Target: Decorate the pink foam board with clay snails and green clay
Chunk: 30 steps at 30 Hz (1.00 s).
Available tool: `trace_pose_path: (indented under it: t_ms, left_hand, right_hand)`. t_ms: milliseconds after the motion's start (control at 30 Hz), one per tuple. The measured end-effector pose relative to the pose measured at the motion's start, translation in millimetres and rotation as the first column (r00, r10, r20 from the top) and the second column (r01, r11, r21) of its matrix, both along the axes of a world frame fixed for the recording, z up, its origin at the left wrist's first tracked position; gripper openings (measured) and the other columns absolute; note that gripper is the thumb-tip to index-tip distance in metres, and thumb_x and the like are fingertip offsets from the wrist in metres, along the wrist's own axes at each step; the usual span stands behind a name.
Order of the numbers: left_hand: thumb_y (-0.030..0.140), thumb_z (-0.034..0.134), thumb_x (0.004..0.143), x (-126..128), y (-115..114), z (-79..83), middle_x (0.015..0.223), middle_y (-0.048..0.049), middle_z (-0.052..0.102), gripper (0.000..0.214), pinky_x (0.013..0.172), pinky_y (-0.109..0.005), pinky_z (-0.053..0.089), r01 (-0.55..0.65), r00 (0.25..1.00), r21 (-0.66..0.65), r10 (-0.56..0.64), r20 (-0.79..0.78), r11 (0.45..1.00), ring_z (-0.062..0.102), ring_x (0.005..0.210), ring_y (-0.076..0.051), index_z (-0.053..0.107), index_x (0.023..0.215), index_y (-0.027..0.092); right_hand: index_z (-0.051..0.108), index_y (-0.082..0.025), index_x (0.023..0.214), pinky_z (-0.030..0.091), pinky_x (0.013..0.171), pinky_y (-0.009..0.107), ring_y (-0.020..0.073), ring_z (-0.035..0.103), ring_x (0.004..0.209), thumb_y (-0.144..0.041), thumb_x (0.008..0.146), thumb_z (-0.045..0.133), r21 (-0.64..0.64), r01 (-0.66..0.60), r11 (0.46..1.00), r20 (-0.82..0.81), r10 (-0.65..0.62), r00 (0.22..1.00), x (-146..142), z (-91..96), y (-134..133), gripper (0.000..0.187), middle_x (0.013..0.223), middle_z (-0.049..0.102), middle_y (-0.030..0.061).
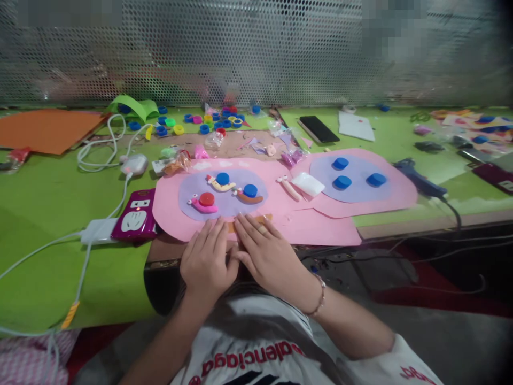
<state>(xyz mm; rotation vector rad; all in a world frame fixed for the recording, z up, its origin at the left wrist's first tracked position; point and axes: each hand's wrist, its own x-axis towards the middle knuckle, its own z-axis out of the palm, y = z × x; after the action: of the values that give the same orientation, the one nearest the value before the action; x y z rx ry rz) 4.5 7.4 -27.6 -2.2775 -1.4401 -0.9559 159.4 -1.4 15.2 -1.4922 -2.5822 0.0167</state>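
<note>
My left hand (205,259) and my right hand (270,251) lie side by side at the table's front edge, fingers stretched flat on pink paper (324,230). An orange-brown strip (265,218) shows partly under my right fingers; the rest is hidden. Just beyond, on a purple oval (188,184), sit three clay snails: a pink snail (209,209) with a red bottle cap (207,199), a cream snail (219,186) and a brown snail (252,198), each with a blue cap. To the right lie a cream clay roll with eyes (290,190) and a white packet (309,184).
A second pink sheet (403,192) with three blue caps (377,179) lies right, beside a glue gun (419,179). At left are a purple socket box (136,216) and white cables (86,267). Loose caps (204,129), a phone (318,129) and orange sheets (48,128) lie behind.
</note>
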Motion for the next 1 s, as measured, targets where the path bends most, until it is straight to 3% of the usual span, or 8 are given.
trace_pose_path:
  t_ms: [133,333,1000]
  left_hand:
    - [0.029,0.051,0.080,-0.1,0.0,-0.6,0.117,-0.0105,0.064,0.041,0.093,-0.039,0.038,-0.005,1.000,-0.002,0.005,-0.003,1.000,0.059,0.109,-0.028,0.059,0.116,0.011]
    - [0.027,0.052,0.078,-1.2,-0.4,0.5,0.119,-0.0098,0.064,0.041,0.094,-0.037,0.038,0.007,1.000,-0.006,-0.007,-0.023,1.000,0.059,0.110,-0.027,0.059,0.115,0.011]
    - [0.028,0.048,0.079,-1.1,-1.6,-1.3,0.121,-0.0084,0.062,0.042,0.095,-0.039,0.038,0.000,1.000,-0.039,0.000,-0.004,0.999,0.058,0.112,-0.027,0.061,0.116,0.014]
  right_hand:
    - [0.031,-0.006,0.142,0.027,0.112,0.042,0.0210,0.026,0.137,-0.037,0.097,0.024,0.026,-0.032,0.999,-0.006,0.032,0.999,10.2,0.4,-1.8,0.054,0.148,0.028,0.0121]
    - [0.036,-0.007,0.139,0.030,0.110,0.044,0.0227,0.031,0.135,-0.028,0.097,0.025,0.061,0.066,0.996,0.015,-0.067,0.998,18.7,-6.0,-6.9,0.049,0.147,0.033,0.0102]
    - [0.036,-0.008,0.140,0.022,0.111,0.049,0.0256,0.025,0.138,-0.037,0.098,0.024,0.001,0.074,0.997,0.019,-0.074,0.997,-10.0,-1.9,2.2,0.052,0.147,0.031,0.0084]
